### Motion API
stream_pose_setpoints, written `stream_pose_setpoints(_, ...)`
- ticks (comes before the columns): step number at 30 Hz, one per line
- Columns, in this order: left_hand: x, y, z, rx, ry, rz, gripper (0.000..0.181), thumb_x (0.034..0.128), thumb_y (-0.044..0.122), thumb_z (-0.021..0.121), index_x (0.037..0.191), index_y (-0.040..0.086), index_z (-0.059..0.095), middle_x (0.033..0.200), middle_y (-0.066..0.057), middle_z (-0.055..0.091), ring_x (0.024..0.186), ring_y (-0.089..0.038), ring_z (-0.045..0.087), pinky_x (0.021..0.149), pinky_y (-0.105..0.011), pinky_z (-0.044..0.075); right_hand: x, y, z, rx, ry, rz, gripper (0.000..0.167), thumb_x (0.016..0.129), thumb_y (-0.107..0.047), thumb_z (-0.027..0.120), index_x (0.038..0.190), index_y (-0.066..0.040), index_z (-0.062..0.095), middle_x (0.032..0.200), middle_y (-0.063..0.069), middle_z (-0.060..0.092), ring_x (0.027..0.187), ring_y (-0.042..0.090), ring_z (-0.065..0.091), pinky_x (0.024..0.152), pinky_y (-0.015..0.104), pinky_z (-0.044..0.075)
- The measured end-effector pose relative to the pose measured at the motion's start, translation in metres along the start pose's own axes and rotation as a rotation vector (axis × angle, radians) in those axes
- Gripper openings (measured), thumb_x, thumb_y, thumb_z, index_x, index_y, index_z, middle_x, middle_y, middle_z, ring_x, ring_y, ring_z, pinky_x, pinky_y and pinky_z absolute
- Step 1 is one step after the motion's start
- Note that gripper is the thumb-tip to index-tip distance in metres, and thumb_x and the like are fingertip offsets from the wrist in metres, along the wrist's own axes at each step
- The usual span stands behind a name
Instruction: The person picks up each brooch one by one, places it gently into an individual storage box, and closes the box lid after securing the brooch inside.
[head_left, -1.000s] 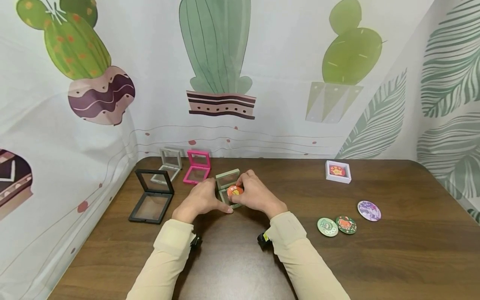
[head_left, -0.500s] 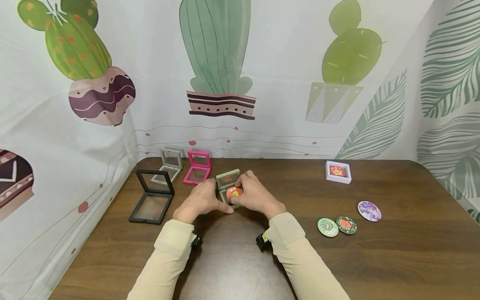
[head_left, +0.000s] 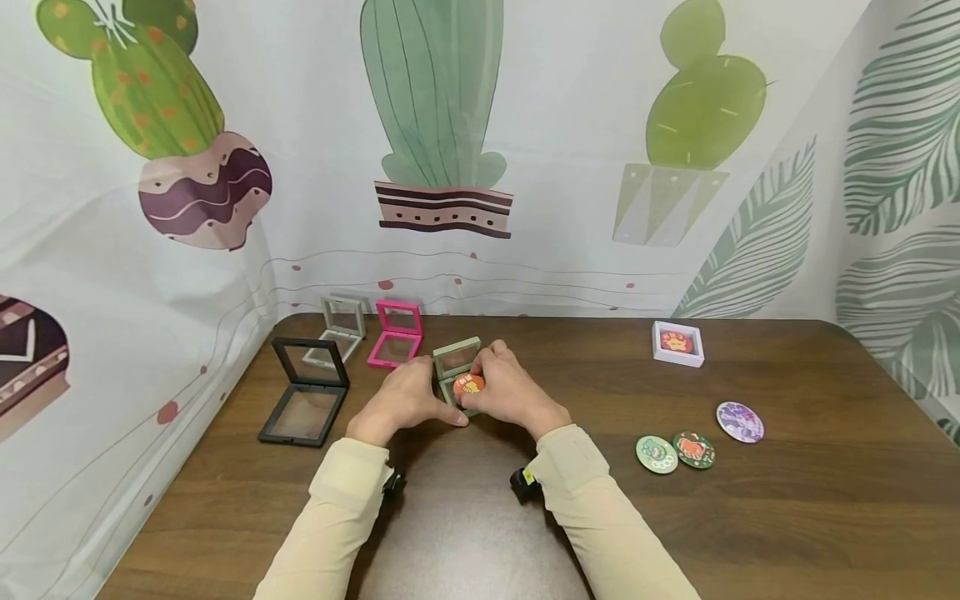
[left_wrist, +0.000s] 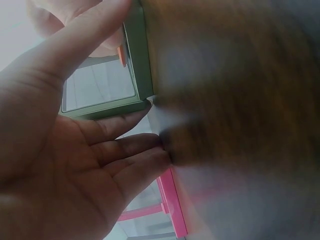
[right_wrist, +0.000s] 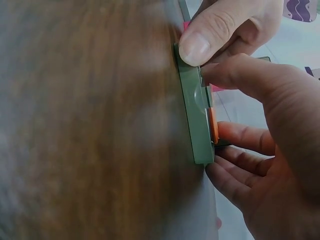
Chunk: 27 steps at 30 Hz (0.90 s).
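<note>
A green hinged display frame [head_left: 456,357] stands unfolded on the table, its lid tilted up at the back. My left hand [head_left: 408,396] holds it from the left, thumb at the front edge and fingers along the side, as the left wrist view also shows. An orange round badge [head_left: 468,382] sits over the lower half of the frame. Between thumb and forefinger, my right hand [head_left: 517,390] pinches this badge. In the right wrist view the badge [right_wrist: 213,126] appears edge-on, just above the green rim [right_wrist: 194,110]. Part of the badge is hidden by the right hand.
Left of the hands stand unfolded black [head_left: 303,412], grey [head_left: 341,333] and pink [head_left: 395,333] frames. At right lie a light green badge [head_left: 656,455], a dark green badge [head_left: 693,450] and a purple badge [head_left: 739,422]. A white frame [head_left: 677,343] holding a red badge sits farther back.
The orange badge has turned and shifted slightly between the right fingers, staying over the green frame. The left hand keeps its place.
</note>
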<state>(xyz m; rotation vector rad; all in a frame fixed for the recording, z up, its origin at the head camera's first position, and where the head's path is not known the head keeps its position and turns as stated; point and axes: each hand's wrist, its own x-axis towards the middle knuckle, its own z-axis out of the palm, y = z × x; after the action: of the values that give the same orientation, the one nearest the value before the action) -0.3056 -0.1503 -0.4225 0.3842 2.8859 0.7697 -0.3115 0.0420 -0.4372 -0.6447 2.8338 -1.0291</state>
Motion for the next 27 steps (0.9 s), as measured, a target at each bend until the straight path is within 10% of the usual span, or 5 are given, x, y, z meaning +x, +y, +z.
stream_pose_setpoints(27,0.007,-0.009,0.004,0.005,-0.002,0.030,0.087,0.0636,0.045,0.104,0.123,-0.005,0.063,0.113,-0.018,0.071,0.099,-0.031,0.066,0.092,-0.050,0.055,-0.002,0.005,0.002,0.089,0.003,0.000,0.037,0.095,-0.034,0.081,0.111,-0.005,0.064,0.117,0.009,0.049,0.106,0.024,0.052,0.090,0.037,0.053)
